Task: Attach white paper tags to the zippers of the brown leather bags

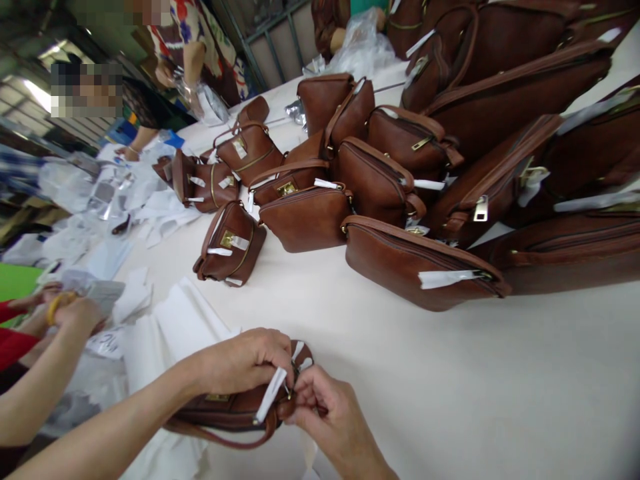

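Observation:
A brown leather handbag (pixel 240 412) lies on the white table close to me, its strap looping toward my body. My left hand (pixel 250 363) reaches over its top, fingers pinched at the small metal hardware on the bag's right end. From the right, my right hand (pixel 327 407) meets it there, thumb and fingers closed on the same end of the bag. A white paper-wrapped zipper pull (pixel 271 395) sticks up beside my left fingers. The exact small part between my fingertips is hidden.
Several brown handbags (pixel 305 217) stand in rows beyond my hands. White paper sheets (pixel 187 313) lie left of the bag. A co-worker's hands (pixel 75 313) work at the left edge; other people stand at the far side near plastic wrapping (pixel 363 47).

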`<state>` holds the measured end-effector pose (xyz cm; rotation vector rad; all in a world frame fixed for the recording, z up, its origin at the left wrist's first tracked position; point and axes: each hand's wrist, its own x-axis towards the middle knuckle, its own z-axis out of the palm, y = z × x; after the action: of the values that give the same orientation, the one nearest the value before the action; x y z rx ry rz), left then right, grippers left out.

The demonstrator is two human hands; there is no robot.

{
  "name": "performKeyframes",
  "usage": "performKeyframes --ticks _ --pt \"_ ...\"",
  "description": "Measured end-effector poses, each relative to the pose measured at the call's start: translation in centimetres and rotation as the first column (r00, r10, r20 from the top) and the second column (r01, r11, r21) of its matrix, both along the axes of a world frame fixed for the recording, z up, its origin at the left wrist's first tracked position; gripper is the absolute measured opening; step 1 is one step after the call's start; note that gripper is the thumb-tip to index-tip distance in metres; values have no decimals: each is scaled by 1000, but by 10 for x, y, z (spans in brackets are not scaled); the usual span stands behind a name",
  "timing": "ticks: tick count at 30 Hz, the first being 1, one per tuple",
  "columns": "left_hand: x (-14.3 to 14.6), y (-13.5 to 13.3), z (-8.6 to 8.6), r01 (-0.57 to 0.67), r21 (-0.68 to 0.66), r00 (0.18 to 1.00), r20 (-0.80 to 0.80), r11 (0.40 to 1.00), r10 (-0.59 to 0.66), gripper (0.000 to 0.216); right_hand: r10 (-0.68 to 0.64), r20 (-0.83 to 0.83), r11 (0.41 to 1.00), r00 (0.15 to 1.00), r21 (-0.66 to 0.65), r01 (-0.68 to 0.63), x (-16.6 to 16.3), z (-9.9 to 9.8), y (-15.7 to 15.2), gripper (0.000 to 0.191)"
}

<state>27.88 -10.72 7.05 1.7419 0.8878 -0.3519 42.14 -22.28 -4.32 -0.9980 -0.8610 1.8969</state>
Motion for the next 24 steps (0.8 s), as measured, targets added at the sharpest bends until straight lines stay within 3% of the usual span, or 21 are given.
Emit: performKeyframes --ticks 5,9,13,15,17,19,21,24 --pt "1 -2 -4 101 55 994 47 993 -103 23 24 -5 1000 1000 -6 -24 -5 1 -2 15" --pt "-1 -11 -2 172 148 985 -30 974 -169 18 27 22 999 999 20 -27 -4 8 -5 13" --pt "-7 -15 4 30 268 987 -159 963 14 23 -179 123 977 976 137 162 6 8 -10 9" --pt "-10 -15 5 -91 288 979 -150 953 138 25 -298 94 954 950 17 298 11 5 -12 20" --pt "-12 -15 3 -234 204 964 -77 951 254 24 -388 21 899 921 -211 384 15 1 -11 31" --pt "-12 -15 -3 -380 25 925 20 925 380 23 -468 -81 825 880 -397 403 18 1 -8 37" --pt "-10 -17 -12 -466 -133 874 86 875 479 25 -542 -172 775 822 -481 410 20 5 -3 39" --pt "-4 -24 -21 -514 -223 830 116 828 546 27 -580 -240 767 778 -481 424 22 15 3 39"
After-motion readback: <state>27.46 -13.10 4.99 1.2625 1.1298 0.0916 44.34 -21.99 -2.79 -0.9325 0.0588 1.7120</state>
